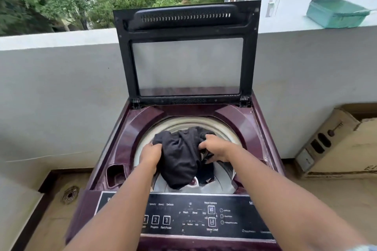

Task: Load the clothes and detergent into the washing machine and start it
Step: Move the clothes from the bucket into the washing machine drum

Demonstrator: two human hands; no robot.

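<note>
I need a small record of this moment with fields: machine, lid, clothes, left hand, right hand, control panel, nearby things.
machine: maroon top-load washing machine
lid: lid raised upright
clothes: black garment held over the drum, partly hanging inside
left hand: left hand grips the garment's left side
right hand: right hand grips its right side
control panel: control panel untouched
nearby things: cardboard box; green tub on the ledge

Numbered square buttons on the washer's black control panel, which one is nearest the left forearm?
The button marked 1: the left forearm partly covers its edge, while 2 and 3 sit clear to its right.
</note>
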